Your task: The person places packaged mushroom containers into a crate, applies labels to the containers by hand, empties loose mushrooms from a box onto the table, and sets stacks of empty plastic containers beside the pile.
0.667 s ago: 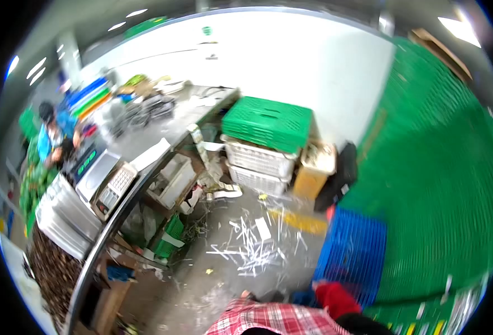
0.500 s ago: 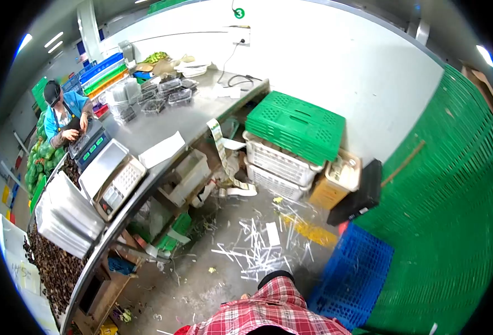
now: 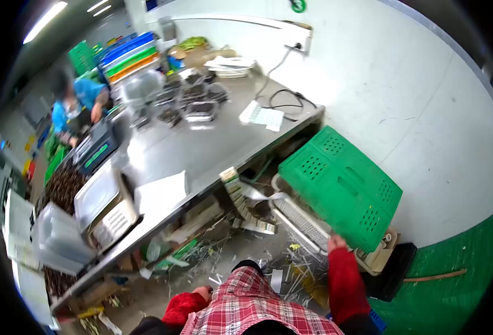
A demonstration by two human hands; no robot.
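My right hand is at the near lower edge of a flat green plastic crate, its fingers closed on that edge. The green crate lies tilted over a white plastic basket, whose inside shows along its left side. Low in front of my body, my left hand hangs beside the red checked apron. It appears to hold nothing, though its fingers are too small and blurred to read.
A steel table carries clear boxes, a scale and white paper. Across it, a person in blue works. A label strip hangs to the littered floor. At right stand a black bin and a stick.
My view has moved closer to the table and crates. Both my hands have come into view, the right one at the green crate. The green crate now sits tilted, exposing the white basket.
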